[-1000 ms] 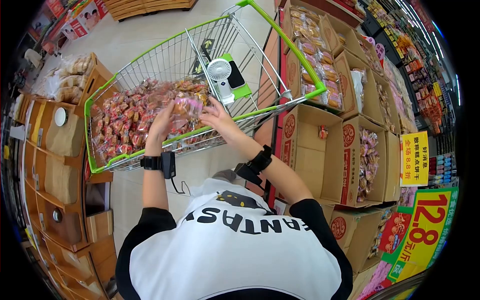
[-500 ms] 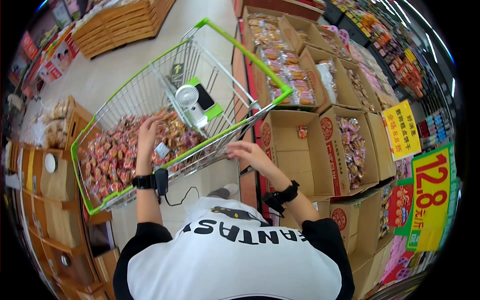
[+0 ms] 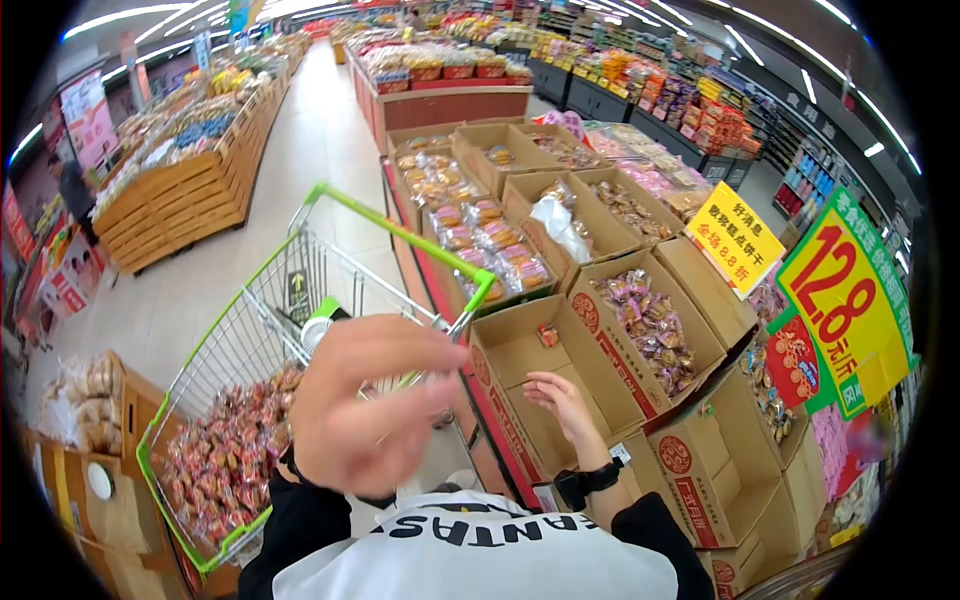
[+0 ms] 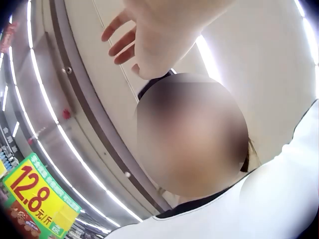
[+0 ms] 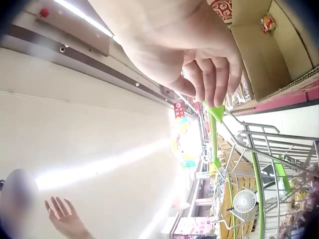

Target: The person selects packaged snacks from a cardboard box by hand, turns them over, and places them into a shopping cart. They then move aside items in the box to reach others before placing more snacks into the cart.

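My left hand (image 3: 375, 400) is raised close to the head camera, blurred, with loosely bent fingers and nothing held. In the left wrist view the same hand (image 4: 149, 42) hangs before the ceiling, its fingers apart. My right hand (image 3: 562, 405) hovers over the near side of a cardboard box (image 3: 520, 410) that has one small red packet (image 3: 548, 335) in it. Seen from the right wrist, that hand (image 5: 199, 59) has relaxed, slightly bent fingers and holds nothing. Left of both hands, the green-rimmed cart (image 3: 225, 290) contains many small wrapped packets (image 3: 225, 455).
Boxes of wrapped pastries (image 3: 650, 330) line the right side, with a yellow sign (image 3: 735, 238) and a price sign (image 3: 840, 300) beyond. A wooden display stand (image 3: 190, 200) is at the back left, wooden shelving (image 3: 110, 500) at the near left. A white fan (image 5: 244, 201) sits in the cart.
The head view has tilted up toward the aisle. My left hand has risen from the cart's packets toward the head, and my right hand has moved from beside the cart to the cardboard box.
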The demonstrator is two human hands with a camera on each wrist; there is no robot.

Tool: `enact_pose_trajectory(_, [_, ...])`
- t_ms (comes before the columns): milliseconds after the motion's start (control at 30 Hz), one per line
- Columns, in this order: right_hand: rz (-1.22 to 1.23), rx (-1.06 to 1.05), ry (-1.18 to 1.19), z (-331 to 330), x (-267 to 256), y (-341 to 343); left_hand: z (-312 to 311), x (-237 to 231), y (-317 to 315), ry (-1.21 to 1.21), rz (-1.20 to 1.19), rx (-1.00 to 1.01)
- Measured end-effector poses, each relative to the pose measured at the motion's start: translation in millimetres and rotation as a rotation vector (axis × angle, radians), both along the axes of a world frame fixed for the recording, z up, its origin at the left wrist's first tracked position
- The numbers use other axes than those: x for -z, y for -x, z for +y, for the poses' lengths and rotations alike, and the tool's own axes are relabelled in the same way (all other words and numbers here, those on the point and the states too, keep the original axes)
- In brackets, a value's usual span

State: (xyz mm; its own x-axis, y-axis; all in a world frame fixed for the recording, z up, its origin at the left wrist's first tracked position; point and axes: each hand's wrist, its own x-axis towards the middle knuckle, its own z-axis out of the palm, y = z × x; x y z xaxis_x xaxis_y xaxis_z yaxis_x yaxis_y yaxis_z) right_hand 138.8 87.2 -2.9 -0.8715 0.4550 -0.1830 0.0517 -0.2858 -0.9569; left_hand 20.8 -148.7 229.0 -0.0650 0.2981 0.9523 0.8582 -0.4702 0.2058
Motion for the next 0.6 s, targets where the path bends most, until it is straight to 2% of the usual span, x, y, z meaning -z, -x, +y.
enact_pose_trajectory(33, [-0.015, 0.033, -0.003, 2.8, 3.7, -5.5, 6.5, -8.8, -6.5, -0.158, 0.161, 0.001])
enact_pose_trajectory(100, [-0.041, 0.091, -0.011, 4.8, 4.1, -15.5, 19.7, -21.5, -24.8, -0.521, 0.175, 0.015])
enact_pose_trajectory(200, [-0.031, 0.151, 0.013, 4.7, 6.5, -30.7, 15.6, -25.3, -38.9, -0.597, 0.266, 0.022])
enact_pose_trajectory(233, [-0.031, 0.178, 0.016, 4.1, 7.6, -35.6, 10.2, -31.9, -36.1, -0.598, 0.257, 0.049])
enact_pose_trajectory(300, [-0.011, 0.206, -0.004, 3.7, 9.9, -45.2, 0.7, -43.0, -24.9, -0.149, 0.565, 0.223])
enact_pose_trajectory(433, [0.009, 0.280, -0.026, 4.7, 14.9, -66.3, 26.7, -38.5, -28.1, -0.232, 0.516, 0.354])
enact_pose_trajectory(533, [0.025, 0.347, -0.042, 3.9, 19.0, -83.9, 42.2, -36.8, -34.8, -0.174, 0.534, 0.458])
enact_pose_trajectory(600, [0.014, 0.402, -0.059, 2.4, 22.1, -94.2, 57.5, -34.9, -57.8, -0.357, 0.283, 0.477])
